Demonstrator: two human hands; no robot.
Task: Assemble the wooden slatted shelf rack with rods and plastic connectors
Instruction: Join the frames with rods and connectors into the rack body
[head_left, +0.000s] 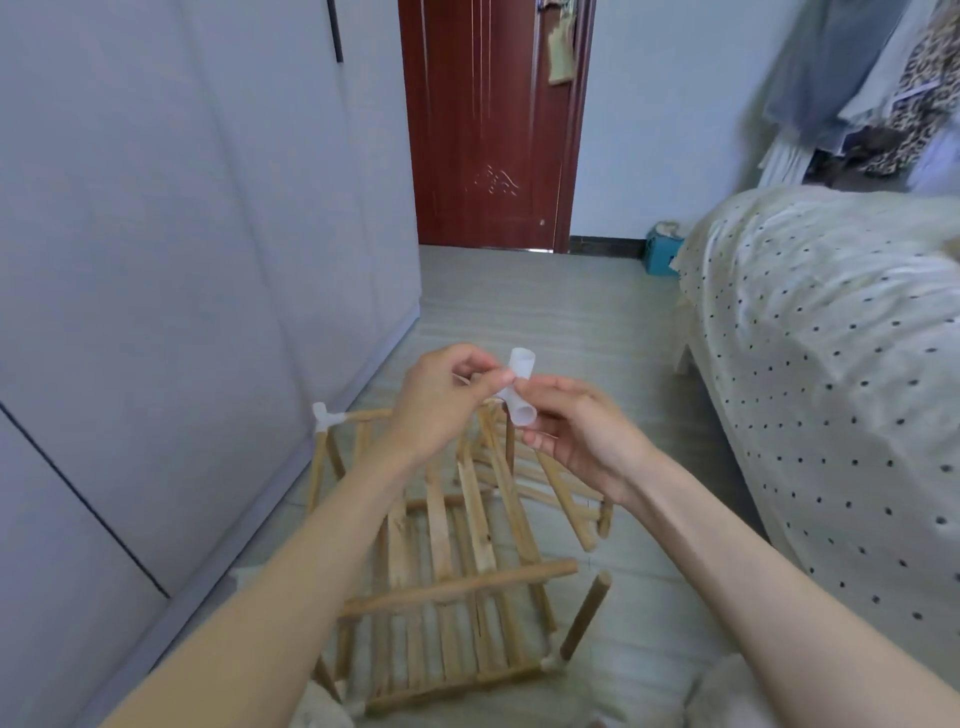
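**Connector held over the part-built rack**

Head view. My hands meet above the far end of the wooden rack (447, 561), which stands on the floor (545, 312) between the wardrobe (182, 234) on my left and the bed (831, 338) on my right.

My left hand (441, 400) has its fingers curled, with thumb and forefinger pinching the side stub of a white plastic connector (521, 387). My right hand (576, 441) holds the same connector from the other side, fingertips on its lower tube, palm turned up and toward me. The connector is a translucent tube piece; one open end points up and away, another open end points down toward me. It sits just above the top end of the slatted panel (467, 499). I cannot tell whether it touches the wood.

The slatted panel leans inside the frame, its slats running away from me. A fitted connector (323, 414) already joins the rods at the far left corner. A cross rod (457, 584) spans the near part of the frame. A loose rod (587, 616) slants up from the near right corner joint (551, 663), its top end free. More loose rods (561, 488) lie on the floor just right of the rack.

A dark red door (488, 124) stands shut at the far end of the floor.
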